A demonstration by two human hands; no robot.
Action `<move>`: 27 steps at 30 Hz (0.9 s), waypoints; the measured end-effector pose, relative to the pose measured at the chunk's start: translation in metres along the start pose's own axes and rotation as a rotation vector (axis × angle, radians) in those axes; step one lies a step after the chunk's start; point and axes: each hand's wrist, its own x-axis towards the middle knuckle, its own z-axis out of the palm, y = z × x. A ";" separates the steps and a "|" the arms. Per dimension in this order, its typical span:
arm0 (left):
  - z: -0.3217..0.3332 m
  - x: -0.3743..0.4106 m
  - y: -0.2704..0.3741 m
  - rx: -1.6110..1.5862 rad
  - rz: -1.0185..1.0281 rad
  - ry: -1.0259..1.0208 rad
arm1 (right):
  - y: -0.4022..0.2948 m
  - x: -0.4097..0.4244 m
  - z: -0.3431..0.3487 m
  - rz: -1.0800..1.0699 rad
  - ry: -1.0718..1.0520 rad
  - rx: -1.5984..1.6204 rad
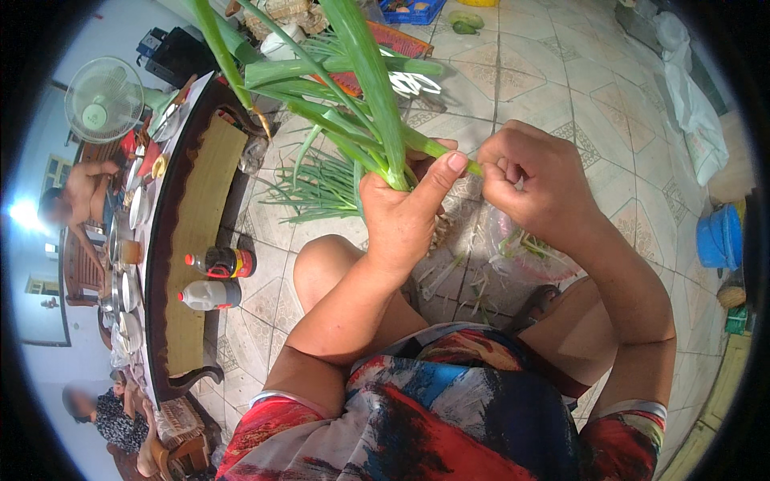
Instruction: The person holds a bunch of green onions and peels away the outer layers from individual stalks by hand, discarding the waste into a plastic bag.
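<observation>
My left hand [403, 210] is closed around a large green onion [385, 114], its leaves fanning up and to the left. At the stalk's lower end, the fingers of my right hand [529, 174] pinch it just right of my left thumb. Beyond my left wrist, a bunch of thin green onions [319, 186] lies on the tiled floor. Below my right hand sits a clear plastic bag [511, 252] with green scraps in it. Loose peelings [478, 294] are scattered on the tiles between my legs.
A dark-edged table [159, 240] with dishes stands at left, two people beyond it. Two red-capped bottles [225, 262] are beside it. More onions lie by a red basket [397, 39] at the top. A blue bucket [719, 237] is at right.
</observation>
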 end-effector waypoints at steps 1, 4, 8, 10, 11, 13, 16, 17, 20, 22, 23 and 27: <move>0.000 0.000 0.000 -0.004 -0.003 0.001 | -0.001 0.000 -0.001 0.049 -0.014 0.037; 0.001 0.001 0.002 -0.056 -0.031 0.002 | 0.001 -0.001 -0.003 0.187 -0.035 0.182; 0.000 0.002 0.001 -0.053 -0.002 0.020 | -0.003 0.001 -0.009 0.204 -0.061 0.193; 0.000 0.002 0.001 -0.024 0.013 0.015 | -0.003 -0.001 -0.006 0.082 -0.035 0.110; 0.000 0.002 0.000 -0.011 0.011 0.017 | -0.003 -0.001 -0.005 0.021 -0.023 0.069; 0.001 0.001 0.000 0.017 0.010 0.018 | -0.001 0.000 -0.003 -0.051 -0.007 -0.001; 0.002 0.001 -0.001 0.006 0.027 0.013 | 0.001 0.001 -0.001 -0.106 0.011 -0.041; 0.002 0.000 -0.001 0.009 0.020 0.012 | 0.002 0.001 -0.001 -0.116 0.016 -0.043; 0.002 0.000 0.000 0.013 0.002 0.006 | 0.003 0.002 0.000 -0.133 0.011 -0.060; 0.002 -0.001 0.001 0.008 -0.004 -0.002 | 0.005 0.001 0.000 -0.051 -0.013 -0.001; 0.002 -0.001 0.001 0.010 -0.006 0.000 | 0.007 0.001 0.000 -0.011 -0.024 0.029; 0.001 0.000 0.005 -0.025 -0.009 0.016 | 0.014 -0.001 -0.001 0.255 -0.072 0.331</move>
